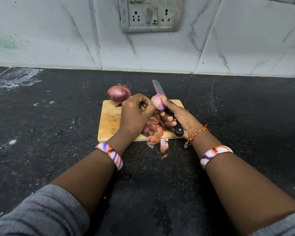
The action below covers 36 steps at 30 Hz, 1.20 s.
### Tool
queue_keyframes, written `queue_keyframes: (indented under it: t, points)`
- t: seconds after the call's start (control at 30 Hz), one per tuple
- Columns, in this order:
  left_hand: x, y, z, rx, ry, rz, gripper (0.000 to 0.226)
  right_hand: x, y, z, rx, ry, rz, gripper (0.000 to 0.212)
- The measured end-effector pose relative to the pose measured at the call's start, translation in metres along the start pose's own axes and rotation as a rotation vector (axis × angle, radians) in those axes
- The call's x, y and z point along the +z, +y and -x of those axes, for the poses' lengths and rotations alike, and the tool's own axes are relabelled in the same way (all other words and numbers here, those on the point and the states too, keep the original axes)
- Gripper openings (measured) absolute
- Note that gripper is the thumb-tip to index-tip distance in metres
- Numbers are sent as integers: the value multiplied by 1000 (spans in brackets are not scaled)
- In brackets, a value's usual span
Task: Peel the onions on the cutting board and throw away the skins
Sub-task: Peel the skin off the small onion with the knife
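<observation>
Head: knife [162,99] tip away, leftward

A person's two hands work above a wooden cutting board [109,123] on a dark speckled counter [49,133]; the left hand [134,114] pinches a partly peeled onion [157,103]; the right hand [179,118] grips a black-handled knife [178,129], thumb on the onion, blade pointing away; loose skins [154,132] pile at the board's near edge; an unpeeled onion [117,95] sits at its far left corner.
</observation>
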<state>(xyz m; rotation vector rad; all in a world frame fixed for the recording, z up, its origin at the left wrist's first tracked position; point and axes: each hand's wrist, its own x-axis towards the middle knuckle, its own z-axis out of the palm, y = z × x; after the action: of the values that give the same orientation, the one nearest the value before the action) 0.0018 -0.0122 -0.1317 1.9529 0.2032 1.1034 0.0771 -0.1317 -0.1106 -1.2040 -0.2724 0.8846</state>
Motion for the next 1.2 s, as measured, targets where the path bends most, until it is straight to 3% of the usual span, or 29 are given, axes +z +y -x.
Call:
queue_keyframes:
  t: [0.13, 0.3, 0.5, 0.63, 0.83, 1.0, 1.2]
  points:
    - [0, 0, -1, -2, 7, -41, 7, 0, 0, 1, 1, -20, 9, 30]
    - [-2, -4, -5, -154, 136, 20, 11, -2, -2, 4, 15, -72, -33, 28]
    - [-1, -5, -5, -228, 137, 46, 9, -3, -2, 4, 16, -114, -106, 24]
    - [-3, -5, -5, -186, 78, 133, 19, -2, -2, 2, 8, -113, -117, 20]
    - [-1, 4, -3, -132, -14, 164, 18, -2, -3, 2, 33, -77, -115, 30]
    - [-1, 7, -1, -132, -79, 220, 37, -1, -4, 3, 41, -68, -93, 30]
    - [-2, 4, -3, -135, -46, 181, 22, -1, -5, 4, 63, -83, -100, 30]
